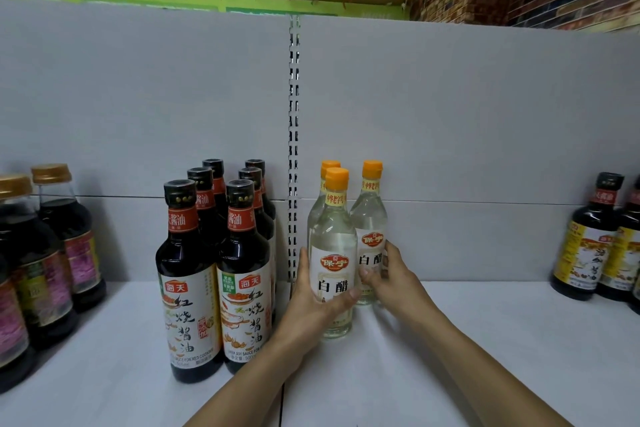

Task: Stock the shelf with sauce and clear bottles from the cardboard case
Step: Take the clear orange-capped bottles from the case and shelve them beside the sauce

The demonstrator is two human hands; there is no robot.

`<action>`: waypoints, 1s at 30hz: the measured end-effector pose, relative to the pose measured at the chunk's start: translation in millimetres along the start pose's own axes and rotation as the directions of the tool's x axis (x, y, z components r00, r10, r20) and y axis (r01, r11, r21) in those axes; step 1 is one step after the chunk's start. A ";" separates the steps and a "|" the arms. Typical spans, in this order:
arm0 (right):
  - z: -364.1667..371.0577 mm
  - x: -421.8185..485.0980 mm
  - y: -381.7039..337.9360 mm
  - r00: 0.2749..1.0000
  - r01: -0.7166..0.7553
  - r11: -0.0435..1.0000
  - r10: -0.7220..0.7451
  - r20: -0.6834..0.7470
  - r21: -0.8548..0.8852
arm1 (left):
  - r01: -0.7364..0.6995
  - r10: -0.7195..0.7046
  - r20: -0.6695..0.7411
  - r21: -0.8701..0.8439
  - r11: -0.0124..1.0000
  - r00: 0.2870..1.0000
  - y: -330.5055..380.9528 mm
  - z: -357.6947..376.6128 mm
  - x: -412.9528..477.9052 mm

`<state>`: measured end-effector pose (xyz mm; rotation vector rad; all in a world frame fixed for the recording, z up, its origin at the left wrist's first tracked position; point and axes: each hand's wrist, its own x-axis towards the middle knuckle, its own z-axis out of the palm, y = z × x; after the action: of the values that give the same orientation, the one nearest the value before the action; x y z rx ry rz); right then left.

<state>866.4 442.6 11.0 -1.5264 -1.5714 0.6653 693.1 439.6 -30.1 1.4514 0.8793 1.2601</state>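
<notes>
Three clear bottles (348, 236) stand close together midway along the shelf (485, 340), nearer its back edge than its front and just right of the slotted upright (294, 114). Our left hand (311, 302) wraps the front clear bottle (333, 274), thumb across its white label. Our right hand (394, 281) curls round the rear right bottle (370, 218), low on its label. The third bottle (317, 208) is mostly hidden behind the front one.

We judge this to be squaring up. It is best to keep each base flat and slide rather than lift, turn the labels to the front edge, and set the front bottle straight ahead of the one behind. The sauce bottles (214, 270) stand just beside our left wrist, so the elbow should stay in.

Each clear bottle holds colourless liquid under an orange cap and carries a red-and-gold badge above black characters.
</notes>
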 end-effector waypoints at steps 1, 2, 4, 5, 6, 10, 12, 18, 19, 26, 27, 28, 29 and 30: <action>0.2 -1.7 -1.5 1.000 -0.004 1.000 0.004 0.002 -0.004 | 0.005 -0.005 0.005 0.005 1.000 1.000 0.8 -0.5 -0.5; 0.3 -3.3 -3.1 1.000 -0.008 1.000 0.008 0.003 -0.008 | 0.012 -0.012 0.010 0.008 1.000 1.000 1.1 -1.1 -0.8; 0.9 -5.6 -5.7 1.000 -0.016 1.000 0.016 0.002 -0.020 | 0.031 -0.031 0.011 0.013 0.999 0.999 0.2 -2.8 0.1; 1.2 -6.7 -6.9 1.000 -0.020 0.999 0.020 0.003 -0.027 | 0.041 -0.041 0.006 0.021 0.999 0.999 -0.5 -3.6 0.7; 1.2 -7.7 -7.3 1.000 -0.025 0.999 0.025 0.007 -0.037 | 0.047 -0.047 -0.001 0.033 0.998 0.999 -0.2 -4.1 0.6; 0.9 -13.9 -8.1 0.998 -0.054 0.995 0.056 0.015 -0.083 | 0.081 -0.080 -0.025 0.046 0.996 0.996 4.8 -3.1 -5.0; 0.2 -18.6 -8.4 0.998 -0.065 0.991 0.066 0.005 -0.118 | 0.087 -0.085 -0.043 0.056 0.995 0.995 5.9 -1.4 -7.1; -3.6 -40.1 -10.8 0.998 -0.052 0.980 0.047 -0.030 -0.194 | 0.099 -0.085 -0.094 0.163 0.982 0.992 7.2 3.0 -13.9; -4.1 -43.6 -12.6 0.999 -0.040 0.980 0.034 -0.032 -0.194 | 0.106 -0.088 -0.106 0.182 0.978 0.990 4.8 2.8 -13.1; 3.0 -73.4 -32.1 1.000 0.017 0.984 -0.018 -0.001 -0.177 | 0.226 -0.200 -0.121 0.270 0.936 0.972 26.7 11.3 -47.7; 5.1 -78.0 -34.5 1.000 0.029 0.986 -0.030 -0.001 -0.166 | 0.228 -0.204 -0.113 0.289 0.930 0.972 38.3 16.2 -61.1; 7.0 -82.3 -36.3 0.999 0.039 0.988 -0.041 -0.005 -0.152 | 0.230 -0.207 -0.105 0.304 0.924 0.973 44.5 20.3 -71.4; 8.6 -86.3 -37.7 0.999 0.050 0.989 -0.052 -0.013 -0.136 | 0.233 -0.210 -0.105 0.318 0.919 0.972 47.7 24.0 -79.3; 9.6 -90.3 -39.1 0.998 0.057 0.991 -0.060 -0.023 -0.125 | 0.235 -0.208 -0.117 0.323 0.917 0.971 47.7 25.9 -84.1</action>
<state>830.1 351.2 21.0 -1.5668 -1.6568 0.5205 698.0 342.6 -5.7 1.5182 1.3255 1.0374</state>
